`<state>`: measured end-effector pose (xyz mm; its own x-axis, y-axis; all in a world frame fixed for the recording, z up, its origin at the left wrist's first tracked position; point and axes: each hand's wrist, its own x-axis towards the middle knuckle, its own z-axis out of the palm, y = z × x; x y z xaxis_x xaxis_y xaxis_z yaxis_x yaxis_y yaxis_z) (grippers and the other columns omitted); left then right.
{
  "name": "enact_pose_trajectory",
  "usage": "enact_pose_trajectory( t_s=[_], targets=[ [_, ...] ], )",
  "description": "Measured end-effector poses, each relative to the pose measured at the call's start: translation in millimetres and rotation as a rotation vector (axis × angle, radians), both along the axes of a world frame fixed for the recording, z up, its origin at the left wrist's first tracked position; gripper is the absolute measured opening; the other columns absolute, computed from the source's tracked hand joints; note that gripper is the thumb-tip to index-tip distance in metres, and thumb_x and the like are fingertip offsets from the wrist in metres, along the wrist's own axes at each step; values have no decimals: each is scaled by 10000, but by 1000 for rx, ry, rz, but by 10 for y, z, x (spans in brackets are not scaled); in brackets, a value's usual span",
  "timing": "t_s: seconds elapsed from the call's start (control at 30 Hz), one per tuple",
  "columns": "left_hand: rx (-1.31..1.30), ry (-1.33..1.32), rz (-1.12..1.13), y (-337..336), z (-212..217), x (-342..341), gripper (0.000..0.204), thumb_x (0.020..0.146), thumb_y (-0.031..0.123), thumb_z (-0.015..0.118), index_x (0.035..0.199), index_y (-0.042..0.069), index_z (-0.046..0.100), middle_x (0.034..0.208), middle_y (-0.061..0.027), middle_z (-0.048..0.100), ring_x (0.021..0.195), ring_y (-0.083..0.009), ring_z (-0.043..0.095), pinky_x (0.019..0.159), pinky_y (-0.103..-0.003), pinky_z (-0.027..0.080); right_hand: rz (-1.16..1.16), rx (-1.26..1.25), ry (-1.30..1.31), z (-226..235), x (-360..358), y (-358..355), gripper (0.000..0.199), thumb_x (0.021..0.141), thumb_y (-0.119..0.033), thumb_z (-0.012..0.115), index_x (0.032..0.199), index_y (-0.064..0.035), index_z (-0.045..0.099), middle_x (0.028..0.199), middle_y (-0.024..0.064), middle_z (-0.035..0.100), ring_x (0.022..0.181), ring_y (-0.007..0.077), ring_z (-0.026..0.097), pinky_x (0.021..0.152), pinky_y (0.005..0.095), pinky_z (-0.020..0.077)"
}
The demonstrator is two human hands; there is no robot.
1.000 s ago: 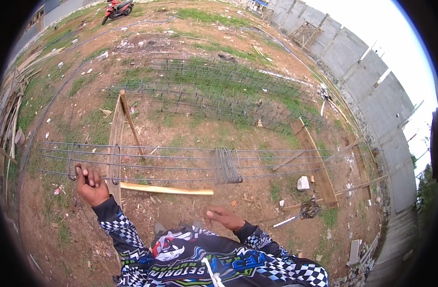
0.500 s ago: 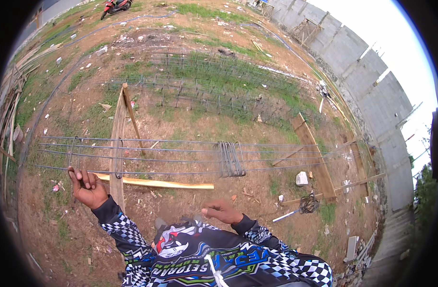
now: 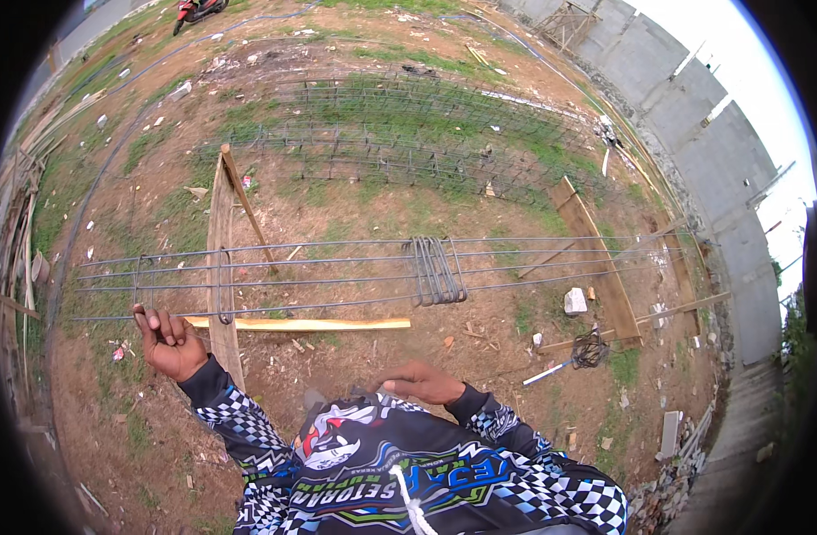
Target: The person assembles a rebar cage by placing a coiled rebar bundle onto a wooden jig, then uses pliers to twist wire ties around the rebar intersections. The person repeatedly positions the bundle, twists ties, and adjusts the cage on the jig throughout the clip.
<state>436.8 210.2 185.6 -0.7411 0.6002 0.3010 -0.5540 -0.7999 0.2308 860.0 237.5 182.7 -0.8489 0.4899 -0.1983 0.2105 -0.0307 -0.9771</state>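
Note:
Several long steel bars (image 3: 337, 267) lie side by side across two wooden trestles (image 3: 219, 232), with a bunch of steel stirrups (image 3: 437, 270) hung around them near the middle. A few more stirrups (image 3: 223, 285) sit at the left trestle. My left hand (image 3: 169, 343) is at the left end of the nearest bar, fingers curled and one fingertip hooked on it. My right hand (image 3: 422, 382) hovers close to my chest, fingers loosely apart and holding nothing. A yellow wooden slat (image 3: 301, 325) lies on the ground just under the nearest bar.
Finished rebar cages (image 3: 408, 134) lie on the grass beyond. The right trestle (image 3: 595, 259) has a coil of wire (image 3: 591, 348) and a white lump (image 3: 575, 300) beside it. A grey block wall (image 3: 693, 98) runs along the right, timber (image 3: 25, 178) along the left, and a red motorbike (image 3: 199, 9) stands far off.
My left hand has stayed at the bar's left end. My right hand has drifted slightly up in the view, near my chest.

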Motion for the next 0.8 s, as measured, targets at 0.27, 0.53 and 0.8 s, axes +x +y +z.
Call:
enact_pose_trajectory(
  t_s=[0.27, 0.53, 0.8],
  targets=[
    [-225, -48, 29, 106, -216, 66, 195, 1030, 175, 463, 1148, 31, 522, 742, -6, 479, 454, -57, 286, 374, -216, 252, 164, 38, -134, 257, 121, -8, 329, 1005, -239, 495, 1240, -40, 608, 1042, 132, 688, 934, 228, 652, 842, 371, 486],
    [-367, -64, 3, 570, -35, 1183, 185, 1023, 206, 494, 1130, 70, 558, 717, 14, 489, 462, -35, 314, 378, -194, 251, 204, 167, -102, -228, 795, 321, 305, 995, -227, 523, 1250, -70, 578, 745, 55, 578, 713, 165, 578, 720, 332, 476],
    [-543, -14, 49, 698, -40, 1930, 189, 1011, 226, 523, 1101, 69, 574, 699, 15, 473, 447, -45, 322, 391, -195, 273, -238, 325, -201, -189, 202, 287, 277, 1002, -285, 521, 1061, -48, 652, 765, 66, 622, 758, 177, 613, 713, 333, 465]
  ],
)
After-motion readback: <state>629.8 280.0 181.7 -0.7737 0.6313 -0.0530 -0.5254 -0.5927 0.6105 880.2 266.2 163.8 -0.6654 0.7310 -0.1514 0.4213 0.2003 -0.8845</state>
